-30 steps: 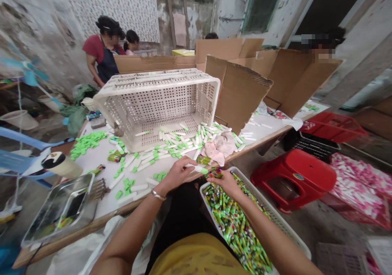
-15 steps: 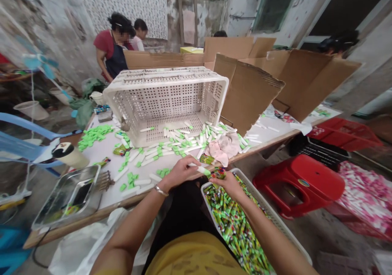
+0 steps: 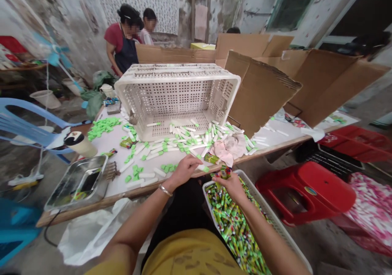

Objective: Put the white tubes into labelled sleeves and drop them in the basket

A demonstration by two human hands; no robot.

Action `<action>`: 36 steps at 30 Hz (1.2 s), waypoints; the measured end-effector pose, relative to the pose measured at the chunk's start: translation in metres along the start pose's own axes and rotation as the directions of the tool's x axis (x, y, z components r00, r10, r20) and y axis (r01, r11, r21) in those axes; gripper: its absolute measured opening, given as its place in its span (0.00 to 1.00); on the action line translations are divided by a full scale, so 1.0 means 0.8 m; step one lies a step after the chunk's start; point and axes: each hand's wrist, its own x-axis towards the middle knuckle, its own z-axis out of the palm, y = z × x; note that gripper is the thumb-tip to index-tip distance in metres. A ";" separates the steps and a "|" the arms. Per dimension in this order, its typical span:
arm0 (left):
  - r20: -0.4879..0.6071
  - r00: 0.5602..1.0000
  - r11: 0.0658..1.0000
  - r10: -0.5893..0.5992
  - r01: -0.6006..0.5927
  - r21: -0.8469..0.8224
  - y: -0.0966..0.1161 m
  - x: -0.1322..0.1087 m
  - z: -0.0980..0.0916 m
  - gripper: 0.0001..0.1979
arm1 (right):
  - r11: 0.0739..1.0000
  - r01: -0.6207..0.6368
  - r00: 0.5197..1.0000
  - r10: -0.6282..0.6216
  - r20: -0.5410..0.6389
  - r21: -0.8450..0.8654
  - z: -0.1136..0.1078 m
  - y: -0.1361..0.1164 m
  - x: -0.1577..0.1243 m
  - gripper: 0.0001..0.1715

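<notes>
table edge (image 3: 101,202): left hand (image 3: 183,171), white tube (image 3: 201,167) pointing right

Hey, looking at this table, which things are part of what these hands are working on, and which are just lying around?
Being worked on:
White plastic tube with green cap in the left hand
Small green-and-red printed tube in the right hand
White plastic crate of printed tubes

Lying around:
Crumpled pink cloth
Steel tray
Red plastic stool

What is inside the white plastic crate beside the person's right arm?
The white plastic crate holds a dense heap of small green-printed tubes. The top layer shows; the crate's floor and whatever lies deeper in the heap are covered and cannot be seen.
</notes>
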 end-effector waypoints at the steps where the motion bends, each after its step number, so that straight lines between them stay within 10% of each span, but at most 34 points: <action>1: 0.004 1.000 0.999 0.001 -0.002 0.040 -0.001 -0.002 0.004 0.12 | 1.000 0.000 1.000 0.000 0.007 -0.011 0.001 -0.001 -0.001 0.16; 8: 0.258 0.964 0.965 0.066 -0.127 0.229 0.014 -0.011 0.025 0.16 | 0.987 0.132 0.990 -0.126 0.058 -0.096 0.011 -0.002 -0.007 0.16; 21: 0.278 0.957 0.939 0.082 -0.167 0.299 0.025 -0.014 0.026 0.12 | 0.990 0.108 0.986 -0.095 0.140 -0.086 0.005 -0.005 -0.010 0.14; 30: -0.192 0.980 0.998 -0.054 0.058 0.016 0.019 -0.007 0.001 0.07 | 0.990 0.126 0.991 -0.123 0.058 -0.064 -0.005 -0.007 -0.011 0.10; 36: -0.209 0.968 0.983 -0.138 0.108 -0.145 0.030 -0.005 -0.009 0.09 | 0.989 0.141 0.986 -0.136 0.102 -0.042 -0.005 -0.011 -0.008 0.10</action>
